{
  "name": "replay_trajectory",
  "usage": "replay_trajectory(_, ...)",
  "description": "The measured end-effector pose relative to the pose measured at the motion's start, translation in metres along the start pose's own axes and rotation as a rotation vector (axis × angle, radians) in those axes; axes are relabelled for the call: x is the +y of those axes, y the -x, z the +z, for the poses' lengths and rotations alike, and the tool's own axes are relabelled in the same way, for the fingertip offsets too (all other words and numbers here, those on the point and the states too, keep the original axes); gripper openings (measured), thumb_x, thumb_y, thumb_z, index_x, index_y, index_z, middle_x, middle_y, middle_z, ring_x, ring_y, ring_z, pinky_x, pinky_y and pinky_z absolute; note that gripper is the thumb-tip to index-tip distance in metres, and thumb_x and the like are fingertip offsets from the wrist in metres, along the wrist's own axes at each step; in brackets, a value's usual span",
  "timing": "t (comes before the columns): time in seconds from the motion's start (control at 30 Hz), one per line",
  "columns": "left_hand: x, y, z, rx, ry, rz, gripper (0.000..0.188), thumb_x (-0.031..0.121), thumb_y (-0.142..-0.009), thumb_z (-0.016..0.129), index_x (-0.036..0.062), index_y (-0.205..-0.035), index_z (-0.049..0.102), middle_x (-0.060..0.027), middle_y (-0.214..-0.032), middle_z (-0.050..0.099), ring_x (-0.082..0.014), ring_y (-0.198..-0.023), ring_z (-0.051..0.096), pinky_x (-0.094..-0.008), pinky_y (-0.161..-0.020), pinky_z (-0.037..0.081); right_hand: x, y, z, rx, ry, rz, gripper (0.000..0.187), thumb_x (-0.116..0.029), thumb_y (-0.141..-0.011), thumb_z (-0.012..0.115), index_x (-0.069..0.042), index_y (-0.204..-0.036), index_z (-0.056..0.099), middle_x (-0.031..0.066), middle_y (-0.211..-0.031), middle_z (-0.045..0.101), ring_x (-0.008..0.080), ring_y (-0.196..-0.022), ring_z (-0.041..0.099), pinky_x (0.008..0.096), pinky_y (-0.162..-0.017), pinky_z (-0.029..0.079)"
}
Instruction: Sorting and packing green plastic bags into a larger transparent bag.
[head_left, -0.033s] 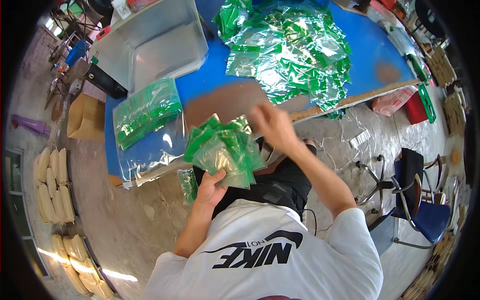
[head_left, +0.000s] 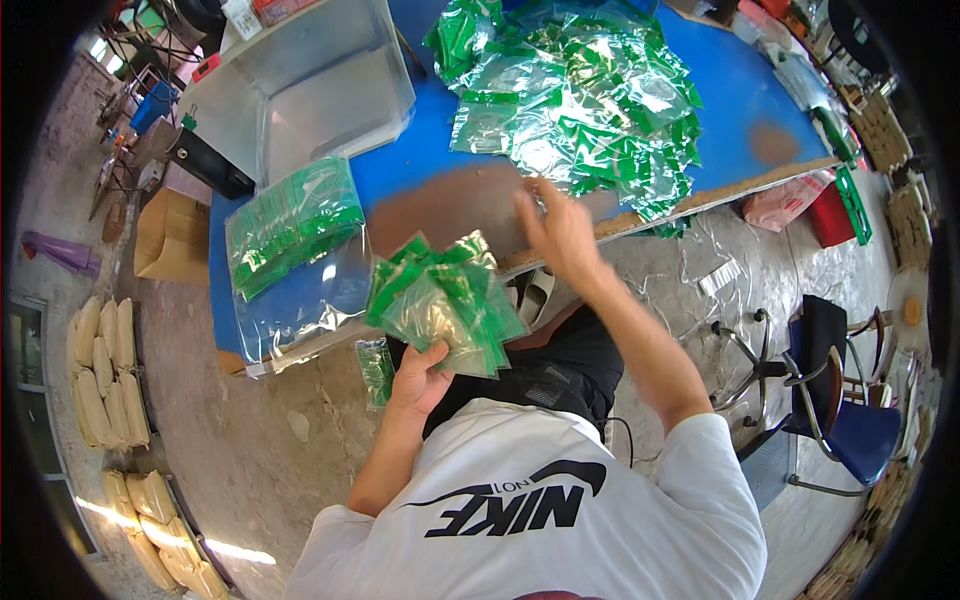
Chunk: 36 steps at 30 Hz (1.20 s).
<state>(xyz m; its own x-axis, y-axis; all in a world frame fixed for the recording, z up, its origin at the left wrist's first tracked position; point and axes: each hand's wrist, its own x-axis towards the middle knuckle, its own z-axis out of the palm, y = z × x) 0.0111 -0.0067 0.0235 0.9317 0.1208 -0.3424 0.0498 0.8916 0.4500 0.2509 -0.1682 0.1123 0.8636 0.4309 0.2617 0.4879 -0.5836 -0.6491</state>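
Left hand clamped on a fan of green-and-clear packets, which sits at its 1 o'clock. Clock's from the person's side, 12 straight ahead. Right hand: fingers a bit apart, nothing in them that I can see, at the fan's 2. On the blue bench: big loose packet pile at 1, neat bagged stack at 10, clear plastic tray at 11.
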Motion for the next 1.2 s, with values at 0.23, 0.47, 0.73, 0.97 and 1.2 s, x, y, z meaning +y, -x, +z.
replay_trajectory(0.23, 0.017, 0.017, -0.018, 0.017, 0.062, 0.065, 0.063, -0.002, -0.083, 0.074, 0.0091, -0.140, 0.049, -0.0070, -0.133, 0.061, -0.0260, -0.126, 0.058, -0.0440, -0.110, 0.046, 0.008, 0.021, 0.020, -0.068, 0.070, -0.502, 0.031, -0.031, -0.098, 0.062, 0.001, -0.099, 0.062, 0.0198, -0.101, 0.064, 0.0368, -0.088, 0.064, 0.0469, -0.076, 0.050)
replay_trajectory(0.47, 0.013, 0.002, 0.013, 0.073, -0.113, 0.087, 0.052, -0.001, -0.087, 0.072, 0.0027, -0.135, 0.052, -0.0082, -0.127, 0.064, -0.0230, -0.118, 0.062, -0.0393, -0.103, 0.050, -0.032, 0.000, 0.035, -0.411, -0.506, -0.155, 0.047, -0.035, -0.107, 0.044, 0.002, -0.084, 0.061, 0.0163, -0.074, 0.059, 0.0332, -0.072, 0.058, 0.0422, -0.069, 0.046)
replay_trajectory(0.73, 0.012, 0.018, 0.001, 0.173, 0.039, 0.179, 0.060, -0.004, -0.087, 0.069, 0.0010, -0.141, 0.046, -0.0110, -0.132, 0.061, -0.0262, -0.122, 0.060, -0.0421, -0.107, 0.049, 0.001, -0.053, 0.067, -0.170, 0.150, -0.657, 0.053, -0.047, -0.100, 0.054, 0.001, -0.125, 0.058, 0.0264, -0.127, 0.058, 0.0419, -0.117, 0.056, 0.0493, -0.101, 0.042)
replay_trajectory(0.97, 0.020, 0.014, -0.001, 0.139, -0.044, 0.091, 0.056, -0.003, -0.088, 0.069, 0.0017, -0.139, 0.047, -0.0113, -0.134, 0.059, -0.0278, -0.125, 0.058, -0.0453, -0.108, 0.048, -0.008, -0.046, 0.030, -0.081, -0.153, -0.421, 0.035, -0.035, -0.099, 0.059, -0.002, -0.102, 0.067, 0.0212, -0.101, 0.067, 0.0423, -0.098, 0.062, 0.0488, -0.089, 0.049)
replay_trajectory(1.2, 0.000, 0.011, -0.013, 0.050, 0.141, 0.096, 0.063, 0.001, -0.086, 0.072, 0.0038, -0.144, 0.045, -0.0100, -0.138, 0.058, -0.0262, -0.131, 0.054, -0.0448, -0.112, 0.044, 0.025, -0.016, 0.020, -0.135, 0.332, -0.650, 0.061, -0.051, -0.096, 0.057, -0.003, -0.134, 0.056, 0.0265, -0.132, 0.053, 0.0458, -0.133, 0.043, 0.0573, -0.114, 0.031)
